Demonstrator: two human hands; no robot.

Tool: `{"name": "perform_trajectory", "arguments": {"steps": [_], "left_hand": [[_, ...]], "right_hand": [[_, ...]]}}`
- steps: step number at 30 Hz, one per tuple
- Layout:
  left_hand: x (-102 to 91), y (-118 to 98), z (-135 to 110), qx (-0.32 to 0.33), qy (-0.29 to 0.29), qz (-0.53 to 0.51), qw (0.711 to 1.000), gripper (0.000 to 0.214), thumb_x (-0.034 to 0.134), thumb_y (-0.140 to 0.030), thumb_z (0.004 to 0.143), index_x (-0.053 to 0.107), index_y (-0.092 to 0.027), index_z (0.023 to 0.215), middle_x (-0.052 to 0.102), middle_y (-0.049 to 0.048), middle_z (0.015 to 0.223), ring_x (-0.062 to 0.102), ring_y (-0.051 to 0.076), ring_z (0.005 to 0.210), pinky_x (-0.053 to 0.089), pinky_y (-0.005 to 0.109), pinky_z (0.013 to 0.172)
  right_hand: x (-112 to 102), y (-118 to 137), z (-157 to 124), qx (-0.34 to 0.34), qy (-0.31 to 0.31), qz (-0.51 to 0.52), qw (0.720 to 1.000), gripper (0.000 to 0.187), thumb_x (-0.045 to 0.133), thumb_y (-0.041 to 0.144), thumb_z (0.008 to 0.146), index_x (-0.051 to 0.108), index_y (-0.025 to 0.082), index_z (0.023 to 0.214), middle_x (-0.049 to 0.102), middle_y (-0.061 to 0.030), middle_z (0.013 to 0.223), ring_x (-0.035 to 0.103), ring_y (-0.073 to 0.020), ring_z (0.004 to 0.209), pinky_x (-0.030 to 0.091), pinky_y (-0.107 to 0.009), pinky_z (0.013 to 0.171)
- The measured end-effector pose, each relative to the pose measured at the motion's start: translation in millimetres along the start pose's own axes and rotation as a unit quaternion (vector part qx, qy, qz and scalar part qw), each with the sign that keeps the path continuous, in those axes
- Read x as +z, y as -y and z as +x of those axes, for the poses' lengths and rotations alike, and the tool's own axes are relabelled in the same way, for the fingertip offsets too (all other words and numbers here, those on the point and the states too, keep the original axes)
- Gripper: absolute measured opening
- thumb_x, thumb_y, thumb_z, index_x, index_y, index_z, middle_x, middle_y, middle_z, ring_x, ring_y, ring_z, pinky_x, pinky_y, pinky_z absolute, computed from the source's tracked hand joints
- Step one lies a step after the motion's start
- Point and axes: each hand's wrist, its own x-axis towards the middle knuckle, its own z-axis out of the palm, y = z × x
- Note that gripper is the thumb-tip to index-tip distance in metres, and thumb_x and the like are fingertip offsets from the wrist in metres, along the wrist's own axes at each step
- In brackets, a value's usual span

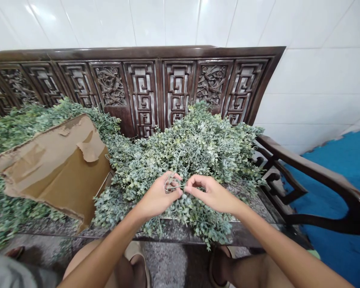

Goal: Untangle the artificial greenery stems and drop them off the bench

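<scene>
A big heap of artificial leafy stems, pale green and bluish, covers the bench seat in front of me. At its near side, my left hand has its fingers curled around the thin stem ends of some greenery. My right hand is close beside it, thumb and forefinger pinched together at the tip of a stem. The fingertips of both hands nearly meet. Leaves hang below the hands over the seat's front edge.
A torn cardboard piece leans on more greenery at the left. The dark carved bench back stands against a white tiled wall. A curved armrest borders the right, with blue material beyond. Sandals are below.
</scene>
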Motion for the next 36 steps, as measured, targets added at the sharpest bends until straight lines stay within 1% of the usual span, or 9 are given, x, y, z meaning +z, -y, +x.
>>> {"name": "perform_trajectory", "arguments": {"steps": [3,6,10,12,14,19,25,29,36], "left_hand": [[2.7,1.0,2.1,0.012,-0.049,0.059,0.997,0.028,0.059,-0.013,0.079,0.051,-0.020,0.105,0.052,-0.0036,0.079,0.051,0.012,0.071,0.041,0.024,0.067],[3.9,2.9,2.8,0.032,-0.077,0.138,0.987,0.030,0.056,-0.012,0.078,0.051,-0.021,0.106,0.051,-0.0045,0.078,0.049,0.012,0.066,0.041,0.024,0.064],[3.8,5.6,2.8,0.082,-0.124,0.267,0.952,0.032,0.054,-0.010,0.076,0.051,-0.022,0.106,0.056,-0.0021,0.083,0.055,0.015,0.074,0.042,0.027,0.069],[4.0,6.3,3.0,0.097,-0.132,0.307,0.938,0.032,0.053,-0.010,0.076,0.053,-0.021,0.106,0.059,0.0002,0.087,0.058,0.018,0.080,0.043,0.030,0.074],[4.0,6.3,3.0,0.102,-0.110,0.320,0.935,0.027,0.052,-0.011,0.079,0.056,-0.020,0.104,0.062,0.0023,0.088,0.059,0.020,0.082,0.044,0.031,0.076],[0.4,5.3,3.2,0.073,-0.047,0.260,0.962,0.013,0.054,-0.022,0.086,0.063,-0.019,0.095,0.069,0.0035,0.086,0.063,0.021,0.079,0.046,0.031,0.075],[-2.7,10.0,5.0,0.048,-0.047,0.182,0.981,0.010,0.058,-0.026,0.086,0.064,-0.018,0.090,0.070,0.0033,0.088,0.064,0.021,0.084,0.047,0.031,0.079],[-1.0,10.5,4.5,0.042,-0.043,0.168,0.984,0.009,0.059,-0.024,0.085,0.064,-0.018,0.089,0.069,0.0027,0.087,0.063,0.021,0.083,0.047,0.031,0.078],[0.1,2.9,1.7,0.014,-0.010,0.056,0.998,0.019,0.063,-0.023,0.081,0.059,-0.017,0.098,0.064,0.0037,0.092,0.062,0.020,0.089,0.047,0.032,0.084]], "right_hand": [[0.9,2.0,-1.4,0.006,0.023,0.013,1.000,0.020,0.058,0.036,0.095,0.060,0.018,0.085,0.061,-0.0009,0.081,0.054,-0.0155,0.077,0.044,-0.028,0.074],[0.8,2.5,-1.8,0.003,0.012,0.003,1.000,0.018,0.059,0.033,0.094,0.059,0.018,0.083,0.060,-0.0008,0.081,0.054,-0.0157,0.077,0.044,-0.029,0.075],[0.0,2.0,-0.8,0.006,0.015,-0.007,1.000,0.016,0.058,0.031,0.093,0.056,0.019,0.082,0.058,0.0003,0.078,0.053,-0.0151,0.074,0.043,-0.028,0.071],[0.3,0.3,0.1,0.006,0.009,-0.008,1.000,0.015,0.057,0.030,0.093,0.054,0.019,0.082,0.056,0.0015,0.075,0.052,-0.0144,0.071,0.042,-0.027,0.068],[0.7,-2.3,0.9,0.002,-0.011,-0.028,1.000,0.014,0.056,0.028,0.092,0.053,0.020,0.082,0.055,0.0022,0.074,0.051,-0.0140,0.070,0.041,-0.027,0.068],[2.0,-9.3,0.7,-0.004,-0.017,-0.066,0.998,0.011,0.056,0.027,0.092,0.052,0.021,0.084,0.057,0.0019,0.076,0.053,-0.0146,0.071,0.041,-0.027,0.069],[2.9,-13.2,-0.1,0.002,0.018,-0.008,1.000,0.013,0.058,0.032,0.093,0.052,0.021,0.095,0.056,0.0013,0.080,0.054,-0.0147,0.073,0.043,-0.027,0.069],[1.0,-11.9,0.3,0.014,0.054,-0.036,0.998,0.014,0.057,0.032,0.093,0.057,0.019,0.089,0.055,0.0012,0.076,0.051,-0.0142,0.069,0.042,-0.027,0.066],[-0.2,-8.5,-1.1,0.008,0.042,-0.017,0.999,0.015,0.054,0.033,0.094,0.055,0.019,0.088,0.058,0.0013,0.076,0.050,-0.0138,0.068,0.041,-0.026,0.065]]}}
